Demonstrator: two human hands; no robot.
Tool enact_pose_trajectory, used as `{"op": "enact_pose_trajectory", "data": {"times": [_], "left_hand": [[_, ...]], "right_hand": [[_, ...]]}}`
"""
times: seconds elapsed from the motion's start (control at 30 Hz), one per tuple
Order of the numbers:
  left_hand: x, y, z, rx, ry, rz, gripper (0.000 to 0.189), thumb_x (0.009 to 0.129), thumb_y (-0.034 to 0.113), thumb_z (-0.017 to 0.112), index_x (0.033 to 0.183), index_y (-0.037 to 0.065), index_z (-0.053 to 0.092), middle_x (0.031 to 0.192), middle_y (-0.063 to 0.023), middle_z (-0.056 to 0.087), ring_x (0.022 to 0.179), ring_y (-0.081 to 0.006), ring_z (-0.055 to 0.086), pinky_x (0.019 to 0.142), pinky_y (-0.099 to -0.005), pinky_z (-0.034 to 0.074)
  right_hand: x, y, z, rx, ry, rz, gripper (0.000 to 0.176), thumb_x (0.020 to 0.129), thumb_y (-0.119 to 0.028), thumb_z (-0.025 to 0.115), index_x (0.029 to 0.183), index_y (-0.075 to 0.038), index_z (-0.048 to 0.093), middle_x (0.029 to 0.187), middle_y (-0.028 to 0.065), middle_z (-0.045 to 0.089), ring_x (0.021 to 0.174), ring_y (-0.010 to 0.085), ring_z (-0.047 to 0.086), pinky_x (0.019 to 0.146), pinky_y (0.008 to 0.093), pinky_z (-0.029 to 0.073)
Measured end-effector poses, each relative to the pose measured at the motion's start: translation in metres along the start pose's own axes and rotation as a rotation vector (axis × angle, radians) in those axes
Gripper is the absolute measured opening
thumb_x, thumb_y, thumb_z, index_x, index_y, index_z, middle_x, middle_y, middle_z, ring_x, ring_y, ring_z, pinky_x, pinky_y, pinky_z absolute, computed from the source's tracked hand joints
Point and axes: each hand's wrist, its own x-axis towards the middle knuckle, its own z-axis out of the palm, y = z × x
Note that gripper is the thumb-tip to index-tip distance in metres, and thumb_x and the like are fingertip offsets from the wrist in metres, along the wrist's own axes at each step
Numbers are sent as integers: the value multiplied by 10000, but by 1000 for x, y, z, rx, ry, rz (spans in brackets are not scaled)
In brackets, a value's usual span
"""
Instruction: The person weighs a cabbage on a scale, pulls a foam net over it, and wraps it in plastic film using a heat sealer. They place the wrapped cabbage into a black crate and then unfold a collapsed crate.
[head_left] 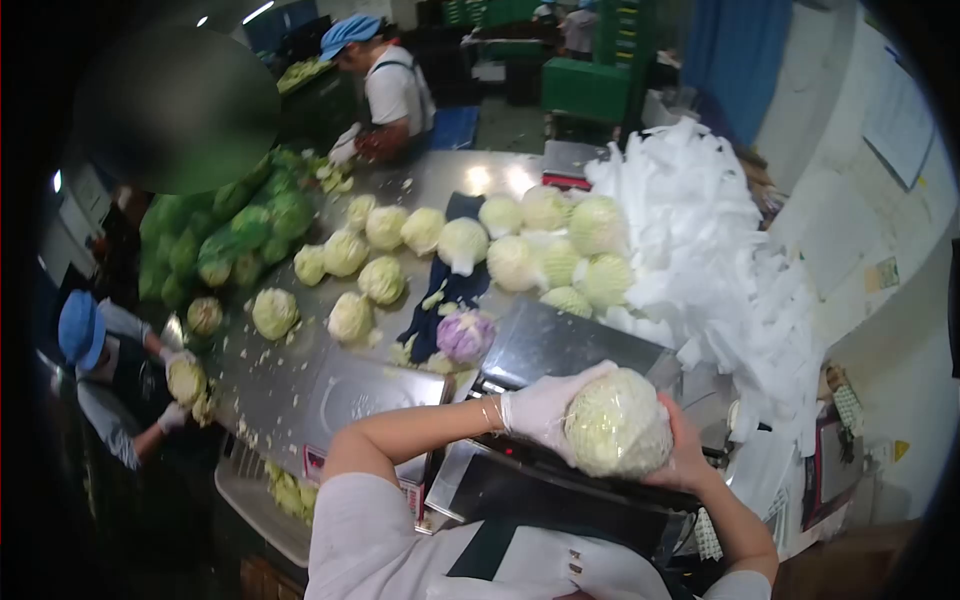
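Between my two hands is a round pale green cabbage (618,425) with a shiny clear film around it. My left hand (548,408), in a white glove, presses on its left side with the fingers curved round. On the right side, my right hand (684,448) shows no glove and grips the cabbage too. The cabbage is held up over a dark wrapping machine (560,490) with a flat metal plate (575,345) behind it. A purple cabbage (465,335) lies on the table just left of that plate.
Several peeled cabbages (385,228) stand on the metal table (235,350), some in white foam nets (600,225). A heap of white foam netting (690,220) fills the right. Green net sacks (240,225) lie left. Co-workers (395,90) work at the far and left edges.
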Motion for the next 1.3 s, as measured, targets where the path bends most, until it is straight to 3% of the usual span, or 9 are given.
{"op": "enact_pose_trajectory", "data": {"times": [0.27, 0.37, 0.43, 0.53, 0.6, 0.77, 0.87, 1.0, 1.3], "left_hand": [[-139, 37, 80, -1103, -298, -948, 709, 853, 524, 437, 1366, 88, 217, 1168, -161, 513, 1014, -183, 548, 863, -257, 459], [-206, 12, 94, -1668, -113, -907, 612, 922, 443, 307, 1290, -46, 331, 1159, -233, 518, 1045, -230, 551, 917, -284, 433], [-242, 18, 104, -1750, 88, -718, 549, 929, 387, 324, 1162, -85, 478, 1120, -191, 554, 1055, -218, 541, 956, -307, 388], [-244, 65, 95, -336, 102, -631, 252, 914, 195, 449, 1008, -2, 575, 923, -56, 594, 883, -120, 550, 822, -268, 433], [-253, 50, 112, -576, 431, -751, 258, 929, 230, 424, 883, 29, 580, 814, -21, 575, 779, -106, 530, 743, -254, 433], [-259, 46, 68, -493, 851, -993, 234, 876, 168, 430, 813, 33, 610, 705, -37, 578, 705, -119, 530, 682, -254, 430], [-327, -18, 116, -25, 259, -1086, 212, 799, 141, 462, 778, 30, 641, 717, -67, 595, 680, -125, 538, 650, -269, 441], [-321, -100, 276, -1019, 512, -1410, 274, 835, 227, 524, 982, 11, 606, 963, -86, 634, 825, -190, 603, 707, -336, 484], [-218, -51, 255, -1567, 360, -578, 345, 878, 261, 475, 1105, 8, 534, 1099, -102, 578, 970, -185, 566, 818, -340, 465]], "right_hand": [[-135, -1, 134, 1036, -349, 997, 691, 833, -536, 445, 1258, 6, 387, 1234, 171, 479, 1113, 258, 490, 959, 371, 370], [-150, -19, 129, 2032, -493, 756, 730, 859, -503, 397, 1325, 42, 261, 1286, 206, 412, 1191, 284, 415, 1008, 369, 317], [-175, -34, 131, 1535, -99, 831, 635, 887, -424, 426, 1295, 53, 330, 1224, 226, 472, 1170, 280, 448, 978, 354, 364], [-181, -64, 125, 590, 54, 674, 400, 885, -301, 457, 1099, 31, 520, 930, 178, 600, 836, 222, 596, 756, 320, 465], [-195, -43, 140, 338, 316, 585, 161, 859, -99, 552, 975, 9, 581, 697, 102, 629, 608, 168, 616, 573, 248, 496], [-156, -64, 148, 819, 277, 737, 242, 911, -237, 487, 817, -29, 565, 500, 13, 504, 400, 60, 437, 380, 187, 321], [-178, -25, 168, 805, 216, 773, 275, 899, -267, 509, 773, -30, 572, 483, -1, 473, 401, 56, 425, 381, 195, 313], [-276, 101, 236, 869, 1, 975, 271, 899, -275, 503, 779, -34, 539, 469, 6, 442, 379, 74, 414, 359, 217, 325], [-197, -22, 207, 740, 142, 705, 266, 909, -270, 482, 790, -34, 506, 466, 14, 422, 365, 80, 405, 342, 224, 325]]}}
